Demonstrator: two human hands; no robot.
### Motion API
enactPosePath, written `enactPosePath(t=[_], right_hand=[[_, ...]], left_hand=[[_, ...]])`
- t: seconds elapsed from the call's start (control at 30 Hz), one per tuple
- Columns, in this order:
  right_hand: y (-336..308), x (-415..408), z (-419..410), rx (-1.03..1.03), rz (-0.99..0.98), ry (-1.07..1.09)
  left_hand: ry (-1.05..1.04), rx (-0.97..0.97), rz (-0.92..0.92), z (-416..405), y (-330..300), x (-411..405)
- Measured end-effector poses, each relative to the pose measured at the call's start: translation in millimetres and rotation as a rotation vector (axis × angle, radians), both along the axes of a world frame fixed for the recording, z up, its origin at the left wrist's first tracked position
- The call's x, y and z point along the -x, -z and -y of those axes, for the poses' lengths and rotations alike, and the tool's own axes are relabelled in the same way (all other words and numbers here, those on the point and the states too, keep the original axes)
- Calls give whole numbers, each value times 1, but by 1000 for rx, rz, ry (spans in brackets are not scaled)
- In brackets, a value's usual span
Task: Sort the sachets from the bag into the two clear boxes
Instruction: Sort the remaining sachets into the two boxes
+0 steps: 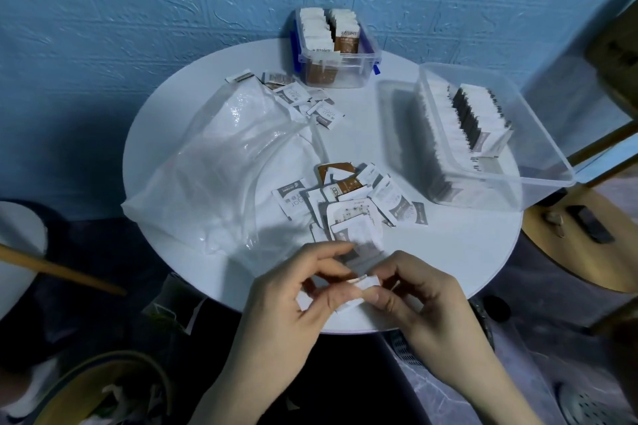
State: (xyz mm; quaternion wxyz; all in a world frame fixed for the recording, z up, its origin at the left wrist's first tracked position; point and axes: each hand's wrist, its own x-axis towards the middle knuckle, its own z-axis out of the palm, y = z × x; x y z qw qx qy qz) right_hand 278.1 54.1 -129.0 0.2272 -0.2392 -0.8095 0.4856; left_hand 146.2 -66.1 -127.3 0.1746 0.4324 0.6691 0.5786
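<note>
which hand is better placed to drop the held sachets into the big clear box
Right, probably. Both the left hand and the right hand pinch the small stack of sachets at the table's near edge, but the big clear box sits on the right side, nearer that hand.

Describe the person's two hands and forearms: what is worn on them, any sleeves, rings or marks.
Both are bare. The left hand and right hand carry no gloves and no ring or watch that shows. The forearms are uncovered down to the frame's lower edge; no sleeve is in view. Fingernails look short and unpainted.
</note>
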Motion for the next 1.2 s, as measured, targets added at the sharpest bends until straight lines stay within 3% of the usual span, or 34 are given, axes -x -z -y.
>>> enactPosePath(t=[0.2, 0.33, 0.53, 0.63, 0.73, 0.93, 1.2], right_hand=[[3, 2, 5, 0, -48, 31], [-8, 7, -19, 48, -53, 85], [-13, 31, -31, -218, 350, 213], [-14, 35, -29, -243, 402, 227], [-10, 32, -32, -185, 384, 227], [-6, 14, -33, 8, 135, 158], [-2, 0, -18, -37, 76, 46]], left_hand=[[-109, 37, -322, 4, 14, -1], [-129, 5, -305, 0, 21, 4], [-88, 54, -360, 0, 26, 5], [-80, 48, -387, 3, 26, 5], [-83, 45, -343, 4, 28, 6], [-107, 71, -341, -1, 25, 4], [-115, 100, -309, -5, 23, -1]])
